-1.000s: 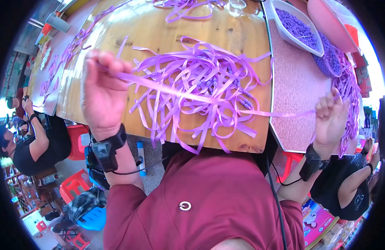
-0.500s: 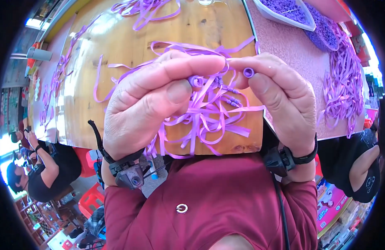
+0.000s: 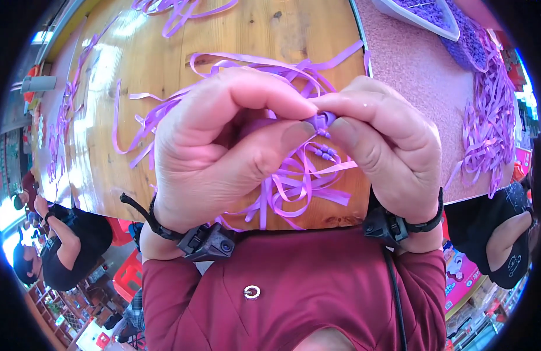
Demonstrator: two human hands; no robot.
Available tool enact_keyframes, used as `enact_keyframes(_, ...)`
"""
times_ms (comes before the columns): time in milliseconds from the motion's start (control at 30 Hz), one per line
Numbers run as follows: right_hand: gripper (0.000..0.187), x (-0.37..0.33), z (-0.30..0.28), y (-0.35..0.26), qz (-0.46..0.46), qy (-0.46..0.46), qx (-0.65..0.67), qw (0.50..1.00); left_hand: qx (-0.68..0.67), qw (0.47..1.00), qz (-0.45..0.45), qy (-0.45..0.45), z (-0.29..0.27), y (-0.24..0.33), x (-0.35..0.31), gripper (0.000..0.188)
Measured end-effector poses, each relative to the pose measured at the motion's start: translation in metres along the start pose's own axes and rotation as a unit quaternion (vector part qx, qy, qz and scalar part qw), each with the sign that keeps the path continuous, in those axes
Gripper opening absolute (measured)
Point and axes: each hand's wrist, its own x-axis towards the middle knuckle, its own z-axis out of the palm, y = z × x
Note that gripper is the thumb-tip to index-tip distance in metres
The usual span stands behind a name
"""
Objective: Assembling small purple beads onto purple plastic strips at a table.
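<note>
Over the heap of purple ribbons (image 3: 305, 181), my two hands meet fingertip to fingertip. My left hand (image 3: 218, 146) is closed in a pinch, thumb and forefinger at the left side of a small purple plastic fitting (image 3: 323, 121). From the other side my right hand (image 3: 396, 149) pinches the same fitting, which shows between the two thumbs. Its ends are covered by my fingers. Just below it, small purple plastic pieces (image 3: 325, 152) lie among the ribbons on the wooden table (image 3: 235, 38).
A white tray (image 3: 434, 23) and a purple basket (image 3: 472, 50) with small purple parts stand at the far right. Beside them hangs a thick bundle of ribbons (image 3: 487, 128). More ribbons (image 3: 183, 11) lie at the back. Other people sit left (image 3: 77, 248) and right (image 3: 504, 234).
The gap between my hands has closed. The separate purple pieces, one in each hand, have come together between the fingertips. The view has shifted slightly.
</note>
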Motion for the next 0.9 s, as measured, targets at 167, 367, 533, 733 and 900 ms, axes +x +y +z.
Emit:
enact_keyframes(167, 0.017, 0.002, 0.001, 0.004, -0.010, -0.010, -0.024, 1.000, 0.055, 0.998, 0.017, -0.011, -0.004, -0.007, 0.001, 0.017)
enact_keyframes(367, 0.017, 0.000, 0.003, 0.006, -0.009, -0.008, -0.039, 0.999, 0.135, 0.986, 0.093, -0.023, -0.006, -0.014, 0.001, 0.017)
enact_keyframes(533, 0.017, -0.001, 0.004, 0.008, -0.020, -0.006, -0.060, 0.998, 0.225, 0.964, 0.139, -0.037, -0.008, -0.013, 0.003, 0.017)
enact_keyframes(733, 0.017, -0.001, 0.004, 0.014, -0.010, -0.010, -0.043, 0.999, 0.308, 0.928, 0.208, -0.019, -0.005, -0.013, 0.003, 0.021)
enact_keyframes(900, 0.020, -0.008, 0.013, 0.014, 0.106, 0.029, 0.173, 0.979, 0.275, 0.944, 0.183, -0.012, -0.003, -0.016, -0.001, 0.022)
